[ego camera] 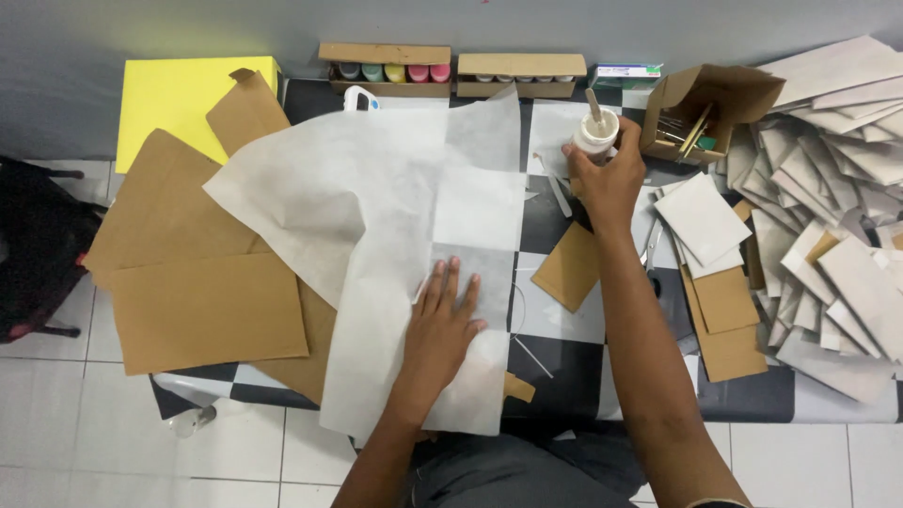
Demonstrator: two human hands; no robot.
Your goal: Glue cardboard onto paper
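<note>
While the left hand (pixel 442 315) is lying flat with its fingers spread on a large, thin, translucent white sheet of paper (pixel 376 207), the right hand (pixel 607 179) is reaching to the far side of the table and wrapping its fingers around a small white plastic glue bottle (pixel 596 134). A pale wooden stick (pixel 594 105) is standing up out of the bottle's open top. The white sheet is draping over the black-and-white chequered tabletop (pixel 550 221) and hanging past its near edge, with the palm pressing it down near the middle of the near half.

Flat brown cardboard sheets (pixel 202 301) are lying partly under the white paper on the left, and a square bright yellow board (pixel 179 99) is sitting behind them against the grey wall. A small brown cardboard rectangle (pixel 571 266) is lying just beside the right forearm. Two low open cardboard boxes (pixel 451 71) holding rows of small paint pots are standing along the wall. An open brown cardboard carton (pixel 701 108) with sticks inside is standing just right of the bottle, and a loose heap of white and brown folded paper envelopes (pixel 828 207) is covering the right end of the table.
</note>
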